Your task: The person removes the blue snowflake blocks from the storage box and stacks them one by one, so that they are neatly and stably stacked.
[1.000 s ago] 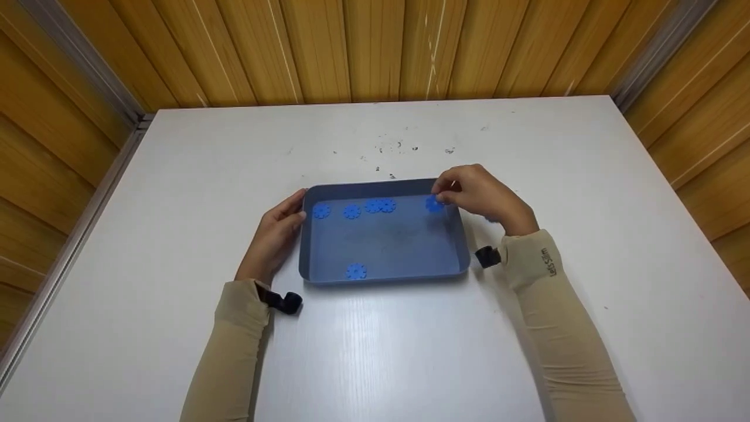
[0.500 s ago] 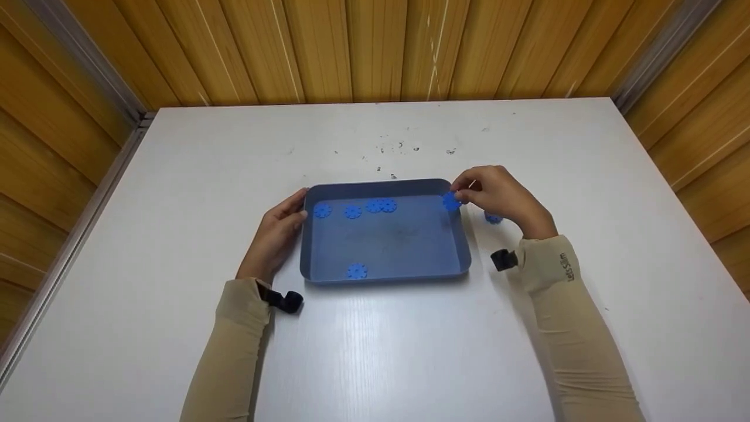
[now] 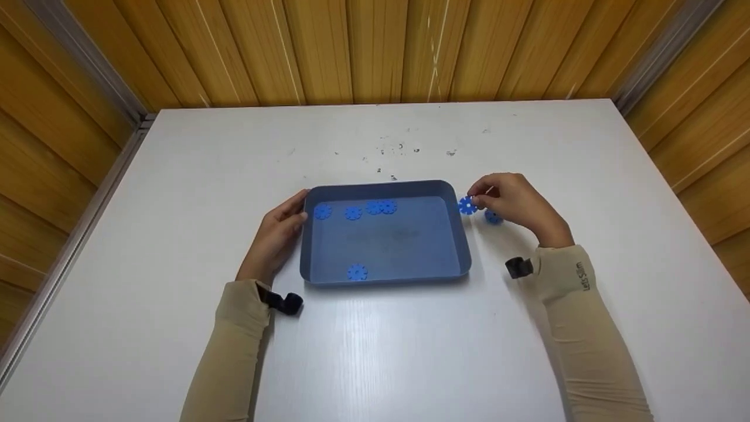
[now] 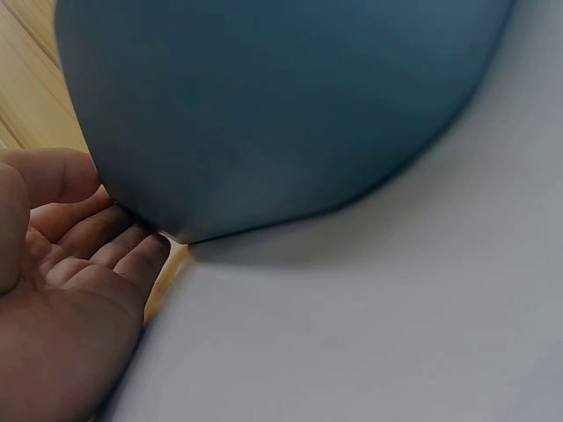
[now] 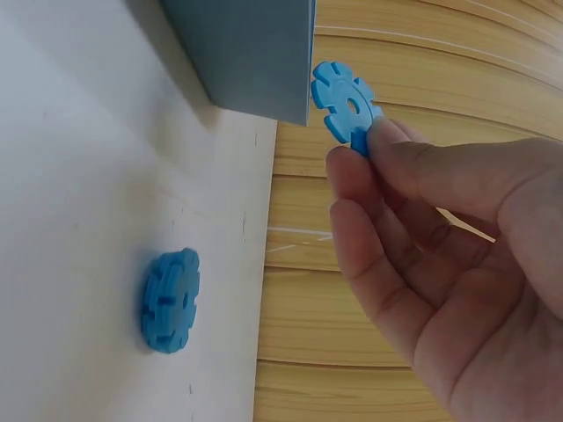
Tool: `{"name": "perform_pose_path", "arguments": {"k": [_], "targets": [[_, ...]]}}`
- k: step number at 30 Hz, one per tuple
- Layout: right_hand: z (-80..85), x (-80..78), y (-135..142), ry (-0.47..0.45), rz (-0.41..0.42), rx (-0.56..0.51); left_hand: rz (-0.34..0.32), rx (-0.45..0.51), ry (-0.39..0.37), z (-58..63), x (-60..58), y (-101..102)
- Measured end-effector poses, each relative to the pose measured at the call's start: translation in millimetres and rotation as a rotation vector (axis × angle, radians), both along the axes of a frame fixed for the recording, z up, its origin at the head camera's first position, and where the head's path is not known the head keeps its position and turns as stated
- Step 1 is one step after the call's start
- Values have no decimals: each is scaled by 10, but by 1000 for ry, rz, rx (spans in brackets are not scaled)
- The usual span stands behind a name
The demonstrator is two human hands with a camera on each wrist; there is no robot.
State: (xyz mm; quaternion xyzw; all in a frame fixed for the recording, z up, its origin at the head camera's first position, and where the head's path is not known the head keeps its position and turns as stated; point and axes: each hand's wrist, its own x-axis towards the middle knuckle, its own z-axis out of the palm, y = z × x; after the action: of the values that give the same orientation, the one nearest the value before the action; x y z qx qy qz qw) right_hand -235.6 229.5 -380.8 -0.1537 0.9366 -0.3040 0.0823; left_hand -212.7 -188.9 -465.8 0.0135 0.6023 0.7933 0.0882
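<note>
Between right thumb and index finger, my right hand (image 3: pixel 515 196) pinches a blue notched interlocking disc (image 3: pixel 467 205) with a centre hole, raised at the tray's right rim; the right wrist view shows this disc (image 5: pixel 343 98) tilted. Below that hand, a small stack of similar discs (image 5: pixel 171 301) stands on the table. My left hand (image 3: pixel 276 234) rests against the left outer wall of the blue-grey tray (image 3: pixel 384 280), fingers extended and thumb touching the side. Inside, several discs lie flat: a row along the back, including a touching pair (image 3: pixel 381 206), and a single disc (image 3: pixel 357 272) near the front.
The tray sits mid-way on a white table (image 3: pixel 375 351) with dark scuff marks behind it. A yellow wood-look wall (image 3: pixel 375 53) rises at the back edge, and a metal frame rail (image 3: pixel 88 217) runs along the left side.
My right hand has carried the pinched disc rightward, from over the tray's back right corner to just beyond its right rim. The stack there now shows more. My left hand stays in place.
</note>
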Motion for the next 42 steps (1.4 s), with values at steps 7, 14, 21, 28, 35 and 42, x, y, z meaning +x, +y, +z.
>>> {"name": "perform_pose_path", "arguments": {"k": [7, 14, 21, 28, 35, 42], "targets": [[-54, 31, 120, -6, -28, 8, 2, 11, -15, -4, 4, 11], [-117, 42, 238, -14, -61, 10, 5, 18, -19, -8, -7, 5], [-177, 61, 329, -13, -76, 5, 4, 16, -12, 6, -7, 5], [-213, 81, 431, -16, -101, -9, -1, 14, -10, 8, 13, 3], [-240, 80, 499, -29, -117, -19, -1, 2, 2, -3, 16, 3], [-271, 59, 523, -16, -137, -20, 6, -2, -12, 1, 2, 2]]}}
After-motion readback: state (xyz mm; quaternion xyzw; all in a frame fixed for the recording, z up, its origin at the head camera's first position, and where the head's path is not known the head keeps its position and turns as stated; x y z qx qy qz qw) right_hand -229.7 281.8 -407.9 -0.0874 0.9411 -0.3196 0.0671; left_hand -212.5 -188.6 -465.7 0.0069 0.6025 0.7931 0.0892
